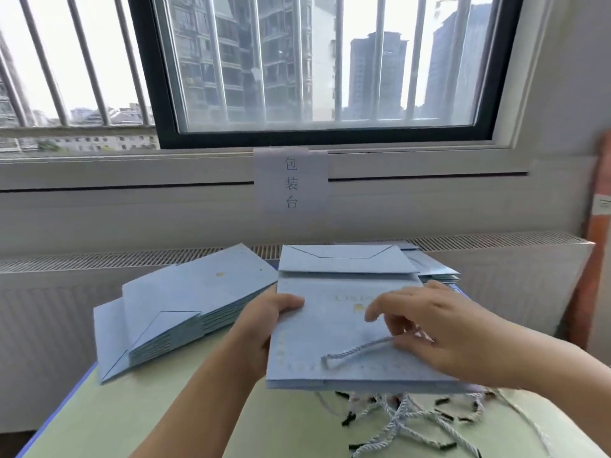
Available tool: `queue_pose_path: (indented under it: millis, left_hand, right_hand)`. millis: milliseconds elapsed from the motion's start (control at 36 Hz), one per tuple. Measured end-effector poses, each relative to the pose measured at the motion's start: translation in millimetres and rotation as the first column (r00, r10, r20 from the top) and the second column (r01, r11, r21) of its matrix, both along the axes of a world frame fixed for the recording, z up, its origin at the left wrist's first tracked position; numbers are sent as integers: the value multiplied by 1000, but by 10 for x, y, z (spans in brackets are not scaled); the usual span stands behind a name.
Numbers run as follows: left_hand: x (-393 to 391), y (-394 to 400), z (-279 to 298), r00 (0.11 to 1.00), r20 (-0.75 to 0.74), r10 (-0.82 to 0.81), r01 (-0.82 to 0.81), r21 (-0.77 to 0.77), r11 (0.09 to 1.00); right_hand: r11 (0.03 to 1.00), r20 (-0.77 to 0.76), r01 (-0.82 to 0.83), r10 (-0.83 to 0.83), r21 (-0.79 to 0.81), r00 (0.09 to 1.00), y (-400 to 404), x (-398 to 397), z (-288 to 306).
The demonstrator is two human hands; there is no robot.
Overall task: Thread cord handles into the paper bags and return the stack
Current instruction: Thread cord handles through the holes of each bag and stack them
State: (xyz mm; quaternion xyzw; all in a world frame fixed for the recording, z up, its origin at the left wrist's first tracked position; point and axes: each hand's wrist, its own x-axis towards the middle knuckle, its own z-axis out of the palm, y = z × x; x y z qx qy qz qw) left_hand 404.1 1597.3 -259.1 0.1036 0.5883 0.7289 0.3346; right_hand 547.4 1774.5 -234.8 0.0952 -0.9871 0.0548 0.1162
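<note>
Writing: one white paper sign (291, 180) taped below the window (317, 67), printed vertically 包装台. Faint gold lettering on the held bag, too blurred to read.

Left: one fanned stack of flat pale-blue paper bags (185, 305), lying on the pale green table (132, 414), folded bases showing dark crease lines; the number of bags in it cannot be counted for certain.

Centre: one flat pale-blue paper bag (330, 332), held just above the table, base flap folded over at its far end. The left hand (264, 325) grips its left edge, thumb on top, fingers underneath. One light blue twisted cord handle (357, 352) lies looped across the bag's face.

Right: the right hand (439, 328) rests over the bag's right side, fingers curled, pinching the cord's end; forefinger raised. Behind it, a second pile of blue bags (436, 269), partly hidden.

Near edge: one loose heap of cords (413, 424), blue-white with black tips, on the table under the held bag. An orange post (595, 259) leans at the far right wall.
</note>
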Motion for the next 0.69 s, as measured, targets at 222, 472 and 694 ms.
queue_pose_path:
  millis: [222, 472, 694]
  left_hand:
    - [-58, 123, 53, 984, -89, -157, 160, 29, 987]
    - [-129, 432, 115, 993, 62, -103, 103, 7, 995]
    - [-480, 804, 340, 993, 78, 84, -89, 68, 994]
  right_hand:
    - [996, -173, 22, -36, -82, 984, 87, -348, 245]
    - [881, 77, 270, -260, -389, 962, 550, -622, 439]
    - [492, 86, 491, -638, -719, 765, 1225, -421, 416]
